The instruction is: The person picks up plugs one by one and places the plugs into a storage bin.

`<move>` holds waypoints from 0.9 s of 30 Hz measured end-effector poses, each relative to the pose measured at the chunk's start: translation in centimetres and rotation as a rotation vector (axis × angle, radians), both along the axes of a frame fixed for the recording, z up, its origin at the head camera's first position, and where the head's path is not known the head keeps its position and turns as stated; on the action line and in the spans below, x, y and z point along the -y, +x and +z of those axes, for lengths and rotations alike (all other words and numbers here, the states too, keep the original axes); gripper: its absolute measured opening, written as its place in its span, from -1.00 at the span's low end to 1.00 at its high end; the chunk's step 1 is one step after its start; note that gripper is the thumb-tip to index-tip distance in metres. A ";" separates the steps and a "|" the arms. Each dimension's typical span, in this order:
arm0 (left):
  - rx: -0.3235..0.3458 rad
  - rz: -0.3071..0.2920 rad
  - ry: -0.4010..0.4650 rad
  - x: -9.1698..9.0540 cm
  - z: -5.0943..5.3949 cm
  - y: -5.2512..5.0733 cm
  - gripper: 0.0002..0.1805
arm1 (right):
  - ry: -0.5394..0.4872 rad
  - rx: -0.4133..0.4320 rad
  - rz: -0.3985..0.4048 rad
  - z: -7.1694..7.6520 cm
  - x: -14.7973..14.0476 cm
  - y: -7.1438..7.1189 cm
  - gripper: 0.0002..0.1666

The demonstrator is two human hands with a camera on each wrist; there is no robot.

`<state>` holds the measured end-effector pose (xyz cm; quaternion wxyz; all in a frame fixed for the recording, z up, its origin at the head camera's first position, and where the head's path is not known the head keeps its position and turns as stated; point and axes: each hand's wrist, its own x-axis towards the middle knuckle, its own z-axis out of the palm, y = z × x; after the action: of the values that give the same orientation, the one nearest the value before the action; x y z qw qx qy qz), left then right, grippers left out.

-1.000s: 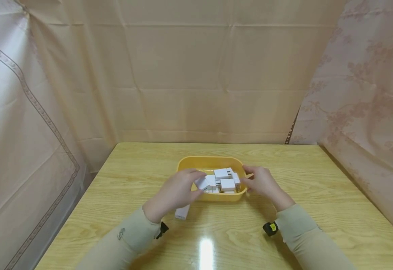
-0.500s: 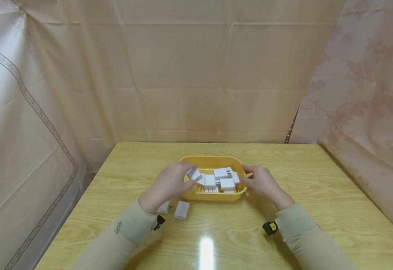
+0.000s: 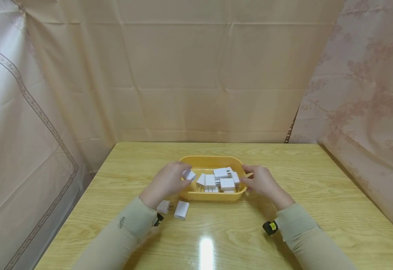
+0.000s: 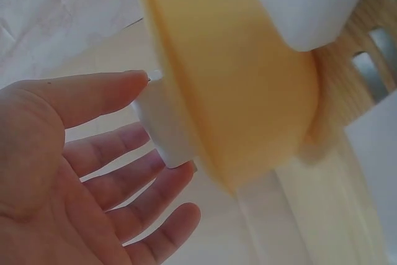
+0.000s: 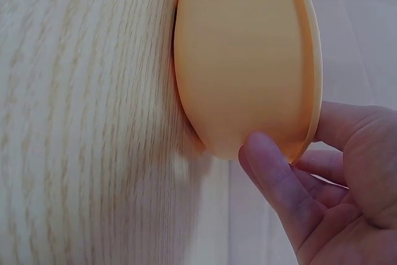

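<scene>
A yellow plastic basket (image 3: pixel 213 197) stands on the table and holds several white plug chargers (image 3: pixel 227 184), heaped towards its right side. Over the basket's left end, my left hand (image 3: pixel 167 183) holds a white charger (image 4: pixel 166 125) between thumb and fingertips, close to the rim. My right hand (image 3: pixel 263 183) grips the basket's right end. In the right wrist view its thumb (image 5: pixel 268 161) presses the outer wall while the other fingers reach over the rim. Part of the held charger is hidden behind the basket wall in the left wrist view.
Two white chargers lie on the wooden table in front of the basket: one (image 3: pixel 181 210) by its front left corner, another (image 3: pixel 163 207) beside my left wrist with its prongs showing. Cloth curtains (image 3: pixel 196 82) hang behind the table and at both sides.
My left hand has moved left with the charger, away from the heap to the basket's left end. A second charger on the table has come into sight. The right hand keeps its place.
</scene>
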<state>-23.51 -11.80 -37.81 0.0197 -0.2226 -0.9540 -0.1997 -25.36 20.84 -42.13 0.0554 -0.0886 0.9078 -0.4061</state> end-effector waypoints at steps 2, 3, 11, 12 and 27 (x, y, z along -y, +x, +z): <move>-0.002 -0.010 -0.016 0.0 -0.3 -0.2 -0.47 | -0.003 0.008 0.000 0.0 0.0 0.0 -0.29; -0.003 -0.013 -0.021 0.0 -0.5 -0.2 -0.47 | -0.002 0.012 0.001 0.0 0.0 0.0 -0.28; -0.016 -0.034 -0.047 -0.2 -1.4 -0.5 -0.48 | 0.008 0.022 0.005 0.1 0.0 0.0 -0.28; -0.020 -0.036 -0.051 -0.2 -1.5 -0.5 -0.49 | 0.006 0.021 0.006 0.1 0.0 0.0 -0.28; 0.002 -0.019 -0.061 -0.2 -1.8 -0.3 -0.52 | 0.010 0.021 0.011 0.2 -0.1 -0.1 -0.28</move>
<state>-23.86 -11.61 -39.65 0.0101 -0.2322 -0.9575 -0.1707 -25.45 20.94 -41.94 0.0675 -0.0892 0.9086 -0.4024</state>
